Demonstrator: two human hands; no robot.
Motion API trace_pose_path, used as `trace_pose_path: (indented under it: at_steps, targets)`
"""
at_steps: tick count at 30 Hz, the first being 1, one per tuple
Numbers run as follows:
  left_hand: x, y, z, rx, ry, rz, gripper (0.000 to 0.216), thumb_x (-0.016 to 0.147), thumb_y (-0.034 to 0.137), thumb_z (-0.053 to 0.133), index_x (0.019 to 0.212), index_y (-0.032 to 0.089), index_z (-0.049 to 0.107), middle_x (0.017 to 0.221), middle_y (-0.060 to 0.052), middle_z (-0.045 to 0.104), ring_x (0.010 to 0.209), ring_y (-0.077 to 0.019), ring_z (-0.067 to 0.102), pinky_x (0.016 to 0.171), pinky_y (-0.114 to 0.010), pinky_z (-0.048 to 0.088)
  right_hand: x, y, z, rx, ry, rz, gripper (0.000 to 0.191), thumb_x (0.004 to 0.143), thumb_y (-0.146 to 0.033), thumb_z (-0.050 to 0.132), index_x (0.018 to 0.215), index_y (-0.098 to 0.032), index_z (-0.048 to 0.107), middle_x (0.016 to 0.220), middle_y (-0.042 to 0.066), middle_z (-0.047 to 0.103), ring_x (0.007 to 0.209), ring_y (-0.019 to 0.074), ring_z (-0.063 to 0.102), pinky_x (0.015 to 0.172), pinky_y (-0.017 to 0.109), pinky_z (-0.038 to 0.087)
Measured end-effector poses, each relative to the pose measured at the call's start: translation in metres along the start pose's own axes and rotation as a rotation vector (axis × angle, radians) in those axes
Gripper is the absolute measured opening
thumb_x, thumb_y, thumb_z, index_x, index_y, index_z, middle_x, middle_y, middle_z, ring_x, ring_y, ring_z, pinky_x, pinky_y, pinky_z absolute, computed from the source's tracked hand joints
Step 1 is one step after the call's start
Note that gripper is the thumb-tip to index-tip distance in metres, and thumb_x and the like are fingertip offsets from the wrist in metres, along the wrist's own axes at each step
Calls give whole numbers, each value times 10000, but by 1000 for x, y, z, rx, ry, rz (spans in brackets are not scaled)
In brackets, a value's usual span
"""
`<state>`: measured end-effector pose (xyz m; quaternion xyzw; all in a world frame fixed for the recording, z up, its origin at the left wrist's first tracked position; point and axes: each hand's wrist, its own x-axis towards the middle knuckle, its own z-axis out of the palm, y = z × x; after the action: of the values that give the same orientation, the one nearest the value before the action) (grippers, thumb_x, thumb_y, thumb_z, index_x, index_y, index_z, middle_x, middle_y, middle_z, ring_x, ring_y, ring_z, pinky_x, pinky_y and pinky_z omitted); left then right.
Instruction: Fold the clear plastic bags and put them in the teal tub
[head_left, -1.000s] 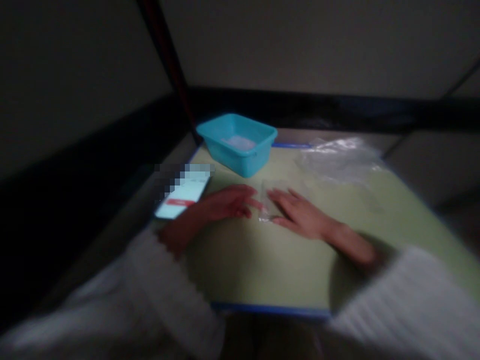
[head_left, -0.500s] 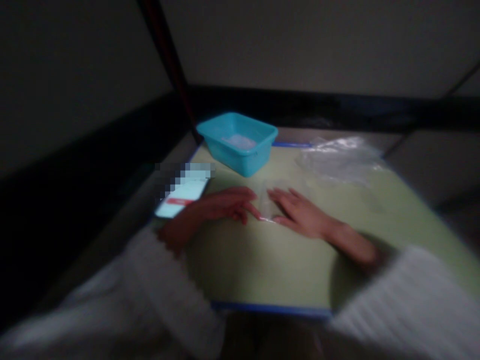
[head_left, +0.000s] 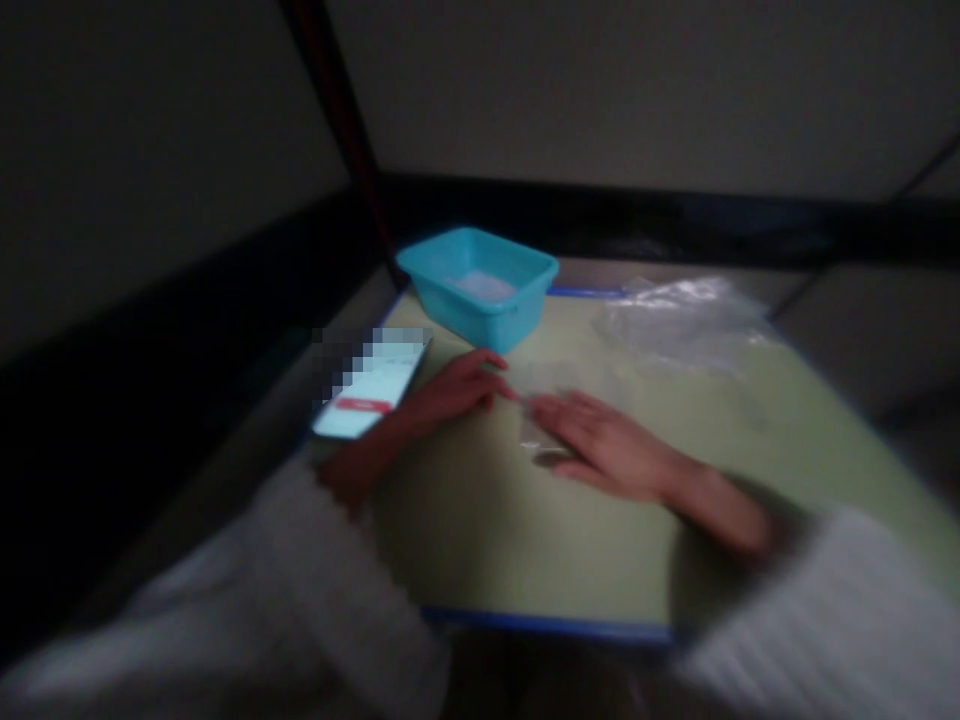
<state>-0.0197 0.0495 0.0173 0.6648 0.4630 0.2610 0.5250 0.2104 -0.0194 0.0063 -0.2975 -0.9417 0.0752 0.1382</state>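
Note:
A small clear plastic bag [head_left: 538,436] lies flat on the table, its outline faint and partly covered by my right hand. My right hand [head_left: 604,440] rests over it, palm down, with the fingers stretched out. At the bag's left edge is my left hand [head_left: 469,385], its fingers apart and the index fingertip at or very near the plastic. Neither hand shows anything gripped. Blur and dim light hide whether the bag contains anything.
A turquoise basin [head_left: 495,325] with pale contents [head_left: 484,285] stands at the back of the yellow-green table [head_left: 525,560]. Crumpled clear plastic [head_left: 690,320] lies at the back right. A phone [head_left: 367,390] with a lit screen is at the left edge.
My left hand has moved away from me along the bag's left edge, from its near corner. My right hand has shifted slightly towards me, still flat.

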Motion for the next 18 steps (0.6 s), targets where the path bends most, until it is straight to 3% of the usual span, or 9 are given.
trace_pose_path:
  at_steps: [2, 6, 12, 18]
  targets:
    - [2, -1, 2, 99, 88, 79, 189, 791, 224, 530, 969, 164, 527, 897, -58, 696, 597, -119, 541, 560, -219, 373, 0, -10, -1, 27, -28, -44, 544, 943, -447, 411, 1356, -93, 409, 1431, 184, 416, 1352, 239, 342, 1136, 469, 238]
    - [0, -3, 8, 299, 138, 179, 236, 808, 176, 479, 1040, 163, 522, 1011, -86, 682, 875, -198, 614, 796, -306, 436, -2, -21, 5, 27, -74, -68, 592, 936, -452, 430, 1360, -39, 407, 1431, 213, 400, 1357, 253, 328, 1137, 452, 249]
    - [1, -18, 12, 408, 107, 321, 342, 853, 202, 450, 1191, 160, 485, 1214, -119, 604, 1179, -230, 517, 1034, -375, 332, -5, -25, 8, 54, -82, -60, 608, 929, -461, 441, 1372, -45, 402, 1436, 215, 385, 1358, 259, 324, 1131, 463, 265]
    - [5, -30, 10, 526, 89, 416, 379, 883, 237, 443, 1252, 154, 465, 1293, -130, 545, 1256, -252, 433, 1091, -410, 256, -5, -27, 6, 54, -117, -48, 628, 930, -466, 437, 1378, -29, 387, 1447, 220, 366, 1367, 266, 302, 1133, 467, 258]
